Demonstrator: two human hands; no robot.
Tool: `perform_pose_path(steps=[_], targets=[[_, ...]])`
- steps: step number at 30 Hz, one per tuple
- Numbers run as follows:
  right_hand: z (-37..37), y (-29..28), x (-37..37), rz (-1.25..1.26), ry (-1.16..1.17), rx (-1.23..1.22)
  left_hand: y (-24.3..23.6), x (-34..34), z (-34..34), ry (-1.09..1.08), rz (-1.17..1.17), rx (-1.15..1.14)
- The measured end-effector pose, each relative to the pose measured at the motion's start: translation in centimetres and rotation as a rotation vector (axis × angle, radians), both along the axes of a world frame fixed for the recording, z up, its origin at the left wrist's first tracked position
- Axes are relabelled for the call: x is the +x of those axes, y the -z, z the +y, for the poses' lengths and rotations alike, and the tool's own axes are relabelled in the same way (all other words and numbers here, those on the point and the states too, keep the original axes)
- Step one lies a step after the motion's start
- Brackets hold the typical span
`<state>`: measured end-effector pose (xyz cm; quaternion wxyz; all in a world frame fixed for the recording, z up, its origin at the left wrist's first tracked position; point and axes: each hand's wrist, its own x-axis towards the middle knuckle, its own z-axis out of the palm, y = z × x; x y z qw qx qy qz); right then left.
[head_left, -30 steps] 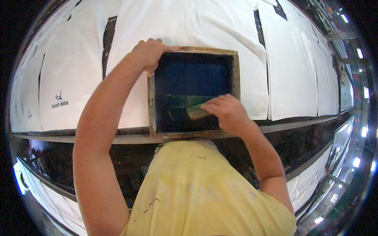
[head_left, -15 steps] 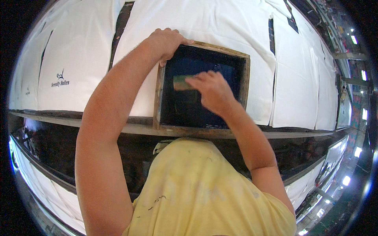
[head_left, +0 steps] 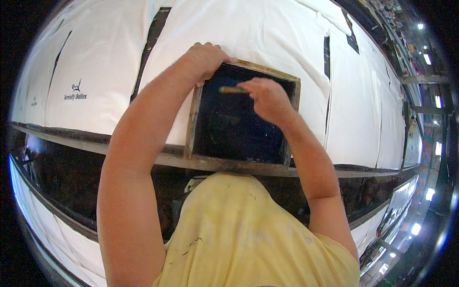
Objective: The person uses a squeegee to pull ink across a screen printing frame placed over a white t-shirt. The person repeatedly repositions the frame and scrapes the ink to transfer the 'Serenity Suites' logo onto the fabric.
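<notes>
A wooden-framed printing screen [head_left: 191, 125] with a dark mesh lies on a white cloth [head_left: 267, 36]. My left hand [head_left: 206, 60] is closed over the frame's far left corner, thumb along the far rail. Inside the frame, toward the far side, my right hand [head_left: 271, 99] grips a squeegee [head_left: 230, 89] at its right end. The squeegee looks narrow and slightly blurred, held crosswise over the dark mesh. My right fingertips are partly hidden behind the hand.
White cloths, one with a dark printed logo [head_left: 75, 89], lie side by side along the long table [head_left: 167, 157], with dark gaps between. Behind me runs another table with white cloths [head_left: 55, 225]. Lights and beams show at the far right.
My right hand has moved the squeegee slightly right and toward the frame's far side, and the squeegee is tilted so less of its face shows. My left hand keeps its hold on the corner.
</notes>
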<state>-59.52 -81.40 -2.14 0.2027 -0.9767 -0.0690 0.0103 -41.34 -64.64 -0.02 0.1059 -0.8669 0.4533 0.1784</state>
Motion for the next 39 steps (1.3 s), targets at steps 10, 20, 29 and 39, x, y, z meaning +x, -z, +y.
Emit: perform_pose_path(steps=[10, 20, 29, 39], targets=[[-1.3, 1.4, 5.3, -0.004, -0.43, -0.034, 0.5, 0.5, 0.4, 0.063, -0.011, -0.031], [-7.9, 1.4, 0.0, 0.027, -0.572, -0.102, 2.1, 0.9, 0.6, 0.073, -0.058, -0.044], [-6.5, 1.5, -11.6, -0.075, -0.17, -0.061, 0.9, 0.2, 0.1, 0.074, -0.035, 0.003], [0.2, 0.4, -15.2, -0.09, 0.043, -0.026, 1.4, 1.3, 0.4, 0.108, 0.017, -0.049]])
